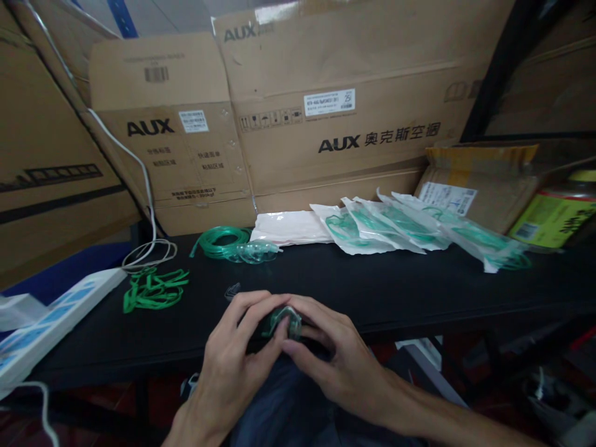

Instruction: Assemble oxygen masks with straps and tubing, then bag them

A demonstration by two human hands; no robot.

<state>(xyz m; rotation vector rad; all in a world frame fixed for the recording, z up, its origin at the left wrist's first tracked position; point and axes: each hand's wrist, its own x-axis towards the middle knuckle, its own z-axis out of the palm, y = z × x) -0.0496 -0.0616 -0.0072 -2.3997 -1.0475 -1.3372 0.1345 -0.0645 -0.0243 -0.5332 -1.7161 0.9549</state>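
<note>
Both hands meet at the table's front edge around a small clear-green plastic piece [293,324], which looks like an oxygen mask and is largely covered by the fingers. My left hand [239,351] has its fingers curled over the piece's left side, thumb pressed against it. From the other side my right hand [342,347] grips it, fingertips over the top and thumb at the near edge. Just beyond the left hand lie some small thin clips [233,290]. Green elastic straps [156,290] are heaped to the left. Coiled green tubing [218,242] sits behind, with clear plastic parts [257,252] against it.
White flat pouches [291,228] and several packed sets of green tubing [395,223] line the table's back. A power strip [60,323] with a white cable [139,161] is at left. Large cartons [335,124] stand behind; a small carton [479,186] and yellow-labelled bottle [556,214] are right.
</note>
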